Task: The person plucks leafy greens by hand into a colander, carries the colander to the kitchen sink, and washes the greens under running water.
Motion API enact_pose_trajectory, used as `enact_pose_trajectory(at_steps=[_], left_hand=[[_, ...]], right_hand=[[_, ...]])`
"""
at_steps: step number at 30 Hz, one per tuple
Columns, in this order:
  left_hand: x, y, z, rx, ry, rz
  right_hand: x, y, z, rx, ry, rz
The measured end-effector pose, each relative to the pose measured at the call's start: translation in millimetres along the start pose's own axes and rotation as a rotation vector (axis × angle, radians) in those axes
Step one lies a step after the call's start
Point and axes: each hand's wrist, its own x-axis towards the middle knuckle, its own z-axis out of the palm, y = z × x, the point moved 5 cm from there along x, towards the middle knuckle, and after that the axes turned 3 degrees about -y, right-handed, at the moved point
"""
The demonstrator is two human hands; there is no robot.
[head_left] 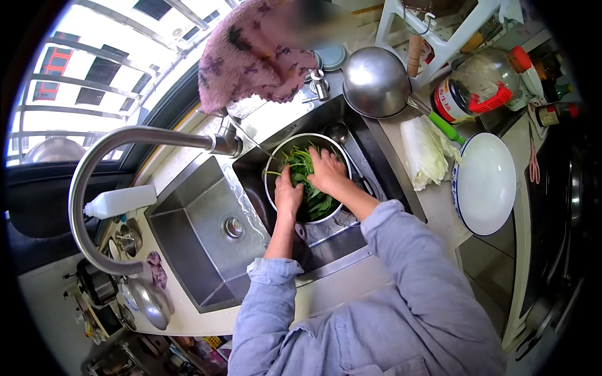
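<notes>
Leafy greens (pixel 320 203) with long stems fill a round metal pot (pixel 268 188) standing in the right sink basin. My left hand (pixel 288 194) lies on the left side of the greens, fingers stretched out and thumb apart. Over their upper right part rests my right hand (pixel 328 170), its fingers spread across the stems. Both hands touch the greens inside the rim. Some fingertips are hidden among the leaves.
Left of the pot is a second sink basin (pixel 200 232) under a tall curved faucet (pixel 81 182). To the right are a metal wok (pixel 376 81), a pale cabbage (pixel 423 153) and a white oval dish (pixel 486 185). A white bottle (pixel 125 202) lies by the window.
</notes>
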Motion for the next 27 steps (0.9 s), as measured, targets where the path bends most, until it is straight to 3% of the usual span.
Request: enact_pose_trajectory(at_steps=[4,5,8,11,19,27], left_hand=[[-29.8,27.1,-11.0,0.232,0.035,0.181],[-33.7,26.7,-3.7,0.291,-0.129,0.134],[-32.1,7.9,24.6,0.594,-0.268,0.163],[-18.2,4.3,31.7,0.680,-0.414,0.143],[-14.8,0.6,42.3,0.639,-0.533,0.011],[-15.4,2.0,39.6,0.671,-0.536,0.029]], right_hand=[[-34.2,-11.4,6.4,-0.440,0.015,-0.232],[-36.2,-8.4,15.0,-0.461,-0.069,-0.254],[-30.1,3.3,35.5,-0.448,-0.128,-0.302],[-16.1,2.4,45.6,-0.536,-0.296,-0.216],[-6.9,-5.0,50.8,-0.645,-0.437,-0.108],[-4.4,-3.7,52.6,-0.606,-0.368,-0.114]])
